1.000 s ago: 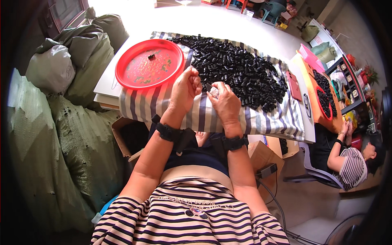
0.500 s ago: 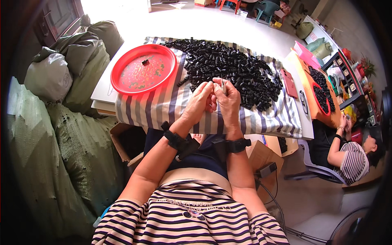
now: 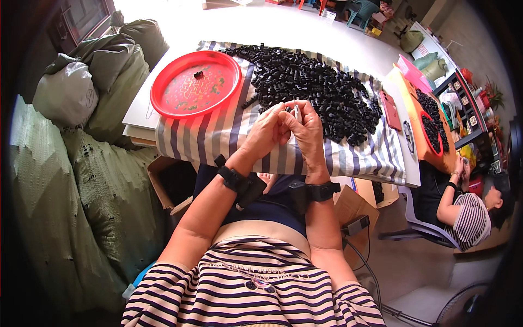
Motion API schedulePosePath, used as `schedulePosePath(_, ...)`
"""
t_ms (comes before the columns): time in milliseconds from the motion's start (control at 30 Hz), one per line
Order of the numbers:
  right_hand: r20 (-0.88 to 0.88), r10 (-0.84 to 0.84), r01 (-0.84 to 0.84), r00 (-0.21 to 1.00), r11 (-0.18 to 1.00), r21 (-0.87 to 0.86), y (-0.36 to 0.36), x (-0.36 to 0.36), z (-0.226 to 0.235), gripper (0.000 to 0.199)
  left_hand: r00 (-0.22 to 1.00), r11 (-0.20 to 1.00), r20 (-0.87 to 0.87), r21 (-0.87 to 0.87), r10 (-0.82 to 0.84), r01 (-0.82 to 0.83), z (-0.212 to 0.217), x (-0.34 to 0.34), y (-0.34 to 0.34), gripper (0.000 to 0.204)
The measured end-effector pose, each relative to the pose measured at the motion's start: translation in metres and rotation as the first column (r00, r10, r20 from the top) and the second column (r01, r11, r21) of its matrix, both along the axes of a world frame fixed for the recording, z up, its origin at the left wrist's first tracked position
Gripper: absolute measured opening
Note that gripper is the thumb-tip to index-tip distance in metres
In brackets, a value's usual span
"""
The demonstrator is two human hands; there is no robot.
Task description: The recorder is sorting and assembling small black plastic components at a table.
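Note:
Both hands meet above the striped cloth, at the near edge of a heap of small black plastic-looking parts. My left hand is closed with its fingertips pinched together; whatever sits in them is hidden. Against it, my right hand grips a small slim pale tool with a thin tip pointing away from me; its exact kind is too small to tell. To the left stands a round red tray with one small black part lying in it.
A red phone and dark-handled scissors lie at the table's right side. Bulky sacks crowd the left. Open cardboard boxes stand below the table. Another person sits at an orange table on the right.
The whole view has shifted slightly, so the tray and heap sit a little higher and further right. My hands stay together; the fingers have moved only slightly around the pale tool.

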State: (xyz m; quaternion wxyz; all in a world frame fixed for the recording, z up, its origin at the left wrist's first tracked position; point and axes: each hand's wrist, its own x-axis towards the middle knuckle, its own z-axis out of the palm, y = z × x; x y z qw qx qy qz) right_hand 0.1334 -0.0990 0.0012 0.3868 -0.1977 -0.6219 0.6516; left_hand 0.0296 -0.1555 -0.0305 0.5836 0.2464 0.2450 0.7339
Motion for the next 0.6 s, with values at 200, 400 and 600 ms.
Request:
schedulePosePath(200,-0.045,0.003,-0.004,0.999,1.000,-0.020,0.000,0.001,-0.001,0.016,0.993,0.994,-0.055,0.015,-0.105,0.106,0.006,-0.004,-0.005,0.033)
schedulePosePath(400,-0.007,-0.034,0.034,0.999,0.999,-0.038,0.002,0.003,-0.002,0.015,0.994,0.998,-0.098,0.009,-0.055,0.056,0.007,0.001,-0.006,0.032)
schedulePosePath(600,0.044,-0.065,0.063,0.997,0.996,0.062,-0.002,0.004,0.000,0.016,0.994,0.998,-0.102,0.034,-0.044,0.048,0.011,0.002,-0.008,0.030)
